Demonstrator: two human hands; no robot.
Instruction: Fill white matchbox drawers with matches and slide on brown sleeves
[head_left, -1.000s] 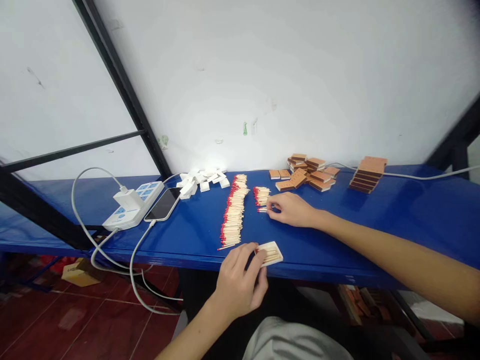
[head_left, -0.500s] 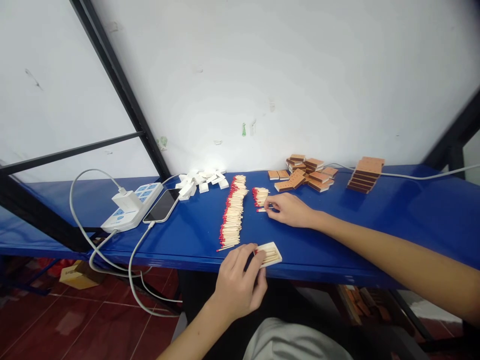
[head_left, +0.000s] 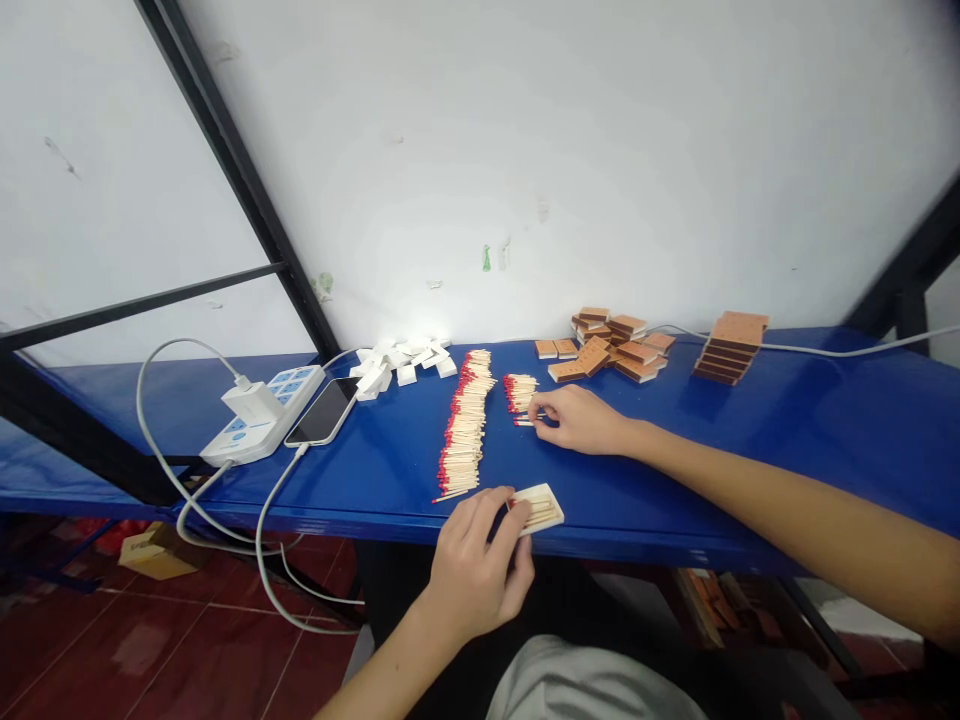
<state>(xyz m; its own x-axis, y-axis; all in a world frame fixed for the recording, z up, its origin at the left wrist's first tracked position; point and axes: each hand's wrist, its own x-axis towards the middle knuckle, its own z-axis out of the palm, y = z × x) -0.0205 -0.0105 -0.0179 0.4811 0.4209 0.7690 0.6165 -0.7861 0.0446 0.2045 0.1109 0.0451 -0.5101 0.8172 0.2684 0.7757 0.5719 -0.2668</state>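
Left hand [head_left: 480, 570]: fingers and thumb clamped on a white matchbox tray [head_left: 556, 508], at the front edge of the blue surface [head_left: 405, 455]. Several matchsticks [head_left: 538, 514] lie lengthwise inside it; fingertips cover the tray's left end.

Right hand [head_left: 577, 420]: apart from the left, farther back and to the right. Thumb and index fingertips brought together at the near end of a short row of matches [head_left: 523, 392], red heads pointing left. Cannot tell whether a match is gripped; the fingers hide the stick ends.

Left of the short row, a long row of matches [head_left: 465, 425] runs from near the wall [head_left: 600, 150] toward the front edge, heads also mostly left; one stick lies slightly askew at its near end.

Rear left: heap of small white box pieces [head_left: 390, 365], with a smartphone [head_left: 324, 412] and a power strip [head_left: 244, 437] beside it. White charger [head_left: 253, 403] sits plugged into the strip.

Rear right: loose heap of brown matchboxes [head_left: 607, 345]; farther right, a leaning stack of matchboxes [head_left: 731, 350].
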